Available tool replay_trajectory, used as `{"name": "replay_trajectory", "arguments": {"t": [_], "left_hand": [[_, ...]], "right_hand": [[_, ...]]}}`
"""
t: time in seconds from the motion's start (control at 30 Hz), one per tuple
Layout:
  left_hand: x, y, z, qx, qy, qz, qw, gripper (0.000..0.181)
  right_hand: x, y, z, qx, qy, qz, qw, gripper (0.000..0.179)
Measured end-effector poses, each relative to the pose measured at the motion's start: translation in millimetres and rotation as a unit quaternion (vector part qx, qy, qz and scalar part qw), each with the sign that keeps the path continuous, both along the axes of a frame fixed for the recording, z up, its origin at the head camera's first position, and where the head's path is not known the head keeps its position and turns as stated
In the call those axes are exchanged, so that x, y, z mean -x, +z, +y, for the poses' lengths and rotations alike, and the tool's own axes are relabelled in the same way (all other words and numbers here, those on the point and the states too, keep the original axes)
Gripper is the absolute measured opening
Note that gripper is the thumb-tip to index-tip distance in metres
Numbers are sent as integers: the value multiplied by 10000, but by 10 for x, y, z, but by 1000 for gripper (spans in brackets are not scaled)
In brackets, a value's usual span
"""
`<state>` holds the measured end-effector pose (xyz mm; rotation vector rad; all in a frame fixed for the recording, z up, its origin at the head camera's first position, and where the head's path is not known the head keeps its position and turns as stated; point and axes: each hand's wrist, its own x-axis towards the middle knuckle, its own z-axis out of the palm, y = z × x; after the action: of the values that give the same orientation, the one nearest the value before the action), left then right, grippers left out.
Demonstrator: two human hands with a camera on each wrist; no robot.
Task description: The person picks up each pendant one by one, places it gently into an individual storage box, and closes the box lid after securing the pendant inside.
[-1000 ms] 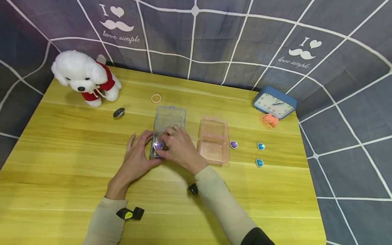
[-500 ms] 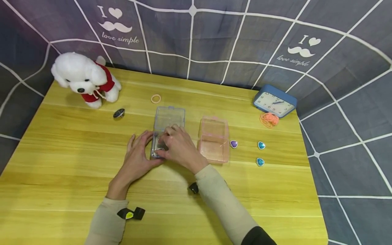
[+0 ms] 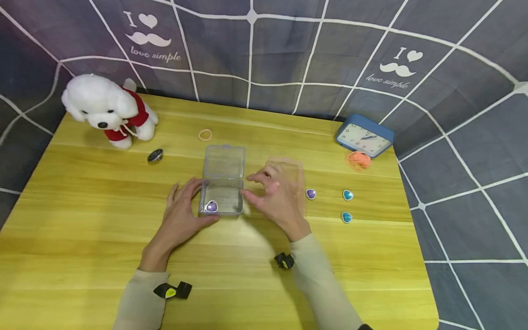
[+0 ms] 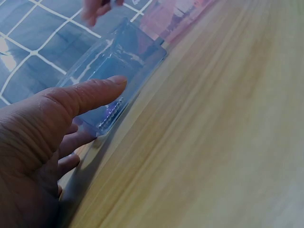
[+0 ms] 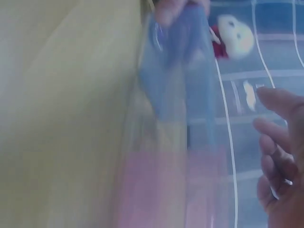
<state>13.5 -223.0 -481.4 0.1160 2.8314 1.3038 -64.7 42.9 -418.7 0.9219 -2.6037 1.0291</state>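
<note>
In the head view a clear hinged plastic box (image 3: 228, 197) lies with its lid raised back. Inside its front left corner is a purple heart-shaped gem (image 3: 211, 206) with a beaded silvery edge. My left hand (image 3: 180, 219) holds the box's left end, thumb along the front wall and fingers by the back left corner. Over an open pink box (image 3: 299, 181) hovers my right hand (image 3: 276, 197), fingers spread and nothing seen between them; it hides much of that box. A second purple heart gem (image 3: 311, 194) lies just right of the pink box.
Two blue heart gems (image 3: 348, 195) lie farther right. A blue clock (image 3: 365, 136) and a bundle of orange cord (image 3: 358, 160) stand at the back right. At the back left are a plush dog (image 3: 109, 110), a dark round knob-like piece (image 3: 155, 155) and a pale ring (image 3: 205, 134).
My right hand has left the clear box and moved right, over the pink box. The purple gem, earlier at its fingers, now lies in the clear box. The left hand stays at the box.
</note>
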Motion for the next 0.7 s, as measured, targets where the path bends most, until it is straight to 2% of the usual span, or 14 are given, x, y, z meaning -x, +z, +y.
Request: {"name": "replay_trajectory", "arguments": {"t": [0.23,0.43,0.53,0.7], "left_hand": [[-16,0,5,15,22,-42,10000,104],[-16,20,8,61,27,-78,9999,104],[-7,21,8,61,24,-61,10000,103],[7,16,9,52,39,-39,10000,103]], "right_hand": [[-55,-157,632,891,-989,-136,9910,37],[-131,-379,1020,1259,-1949,-405,9719,35],[-155,-471,1127,1362,-2248,-661,9626,38],[-151,-538,1224,1588,-2443,-914,9522,42]]}}
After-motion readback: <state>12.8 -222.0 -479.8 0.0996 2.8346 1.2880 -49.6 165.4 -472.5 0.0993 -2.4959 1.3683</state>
